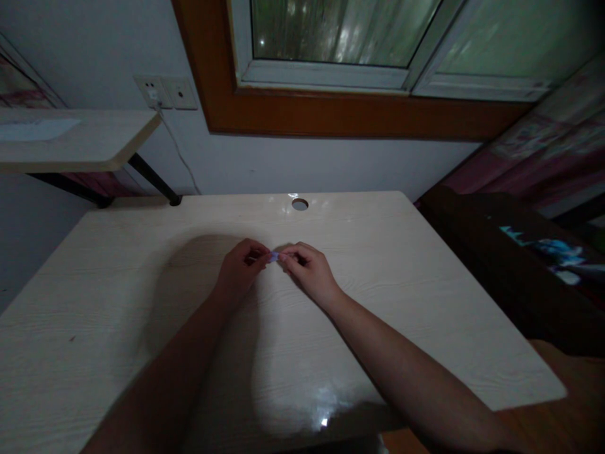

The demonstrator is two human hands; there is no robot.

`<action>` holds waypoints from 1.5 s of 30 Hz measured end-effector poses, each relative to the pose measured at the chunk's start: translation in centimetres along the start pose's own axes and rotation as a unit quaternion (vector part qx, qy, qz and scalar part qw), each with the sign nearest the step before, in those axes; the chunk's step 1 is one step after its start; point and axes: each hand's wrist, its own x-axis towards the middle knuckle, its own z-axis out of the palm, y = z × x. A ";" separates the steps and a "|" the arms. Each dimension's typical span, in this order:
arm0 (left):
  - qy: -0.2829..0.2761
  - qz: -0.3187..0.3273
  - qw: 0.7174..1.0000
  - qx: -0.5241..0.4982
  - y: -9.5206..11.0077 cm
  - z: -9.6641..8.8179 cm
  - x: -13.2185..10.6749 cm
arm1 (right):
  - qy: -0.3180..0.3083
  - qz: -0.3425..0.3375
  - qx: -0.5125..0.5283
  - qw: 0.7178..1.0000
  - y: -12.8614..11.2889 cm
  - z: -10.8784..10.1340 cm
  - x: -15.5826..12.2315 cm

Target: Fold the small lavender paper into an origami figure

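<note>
Between my two hands is a small pale purple piece (273,256), perhaps folded paper; its kind is too small to make out. My left hand (242,265) pinches its left end between thumb and fingertips. On the other side, the thumb and forefinger of my right hand (308,265) close on its right end. Both hands are just over the light wood-grain table (368,252), near its middle. The fingertips hide part of the piece.
A round cable hole (300,204) lies near the table's back edge. At the left, a raised shelf (108,135) stands on black legs. A plugged-in cord (177,148) hangs from the wall socket (163,93). Dark furniture (496,271) borders the right side.
</note>
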 end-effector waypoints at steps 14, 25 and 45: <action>-0.001 -0.008 1.000 0.029 -0.1 -0.1 0.0 | -0.019 -0.011 -0.012 1.000 -0.7 -0.2 0.0; -0.026 -0.004 0.998 0.059 0.8 -0.3 -0.1 | -0.026 -0.030 -0.020 0.999 -1.0 -0.2 0.0; -0.035 0.003 0.998 0.049 0.6 -0.2 -0.2 | -0.020 -0.015 -0.023 0.999 -1.1 -0.2 -0.1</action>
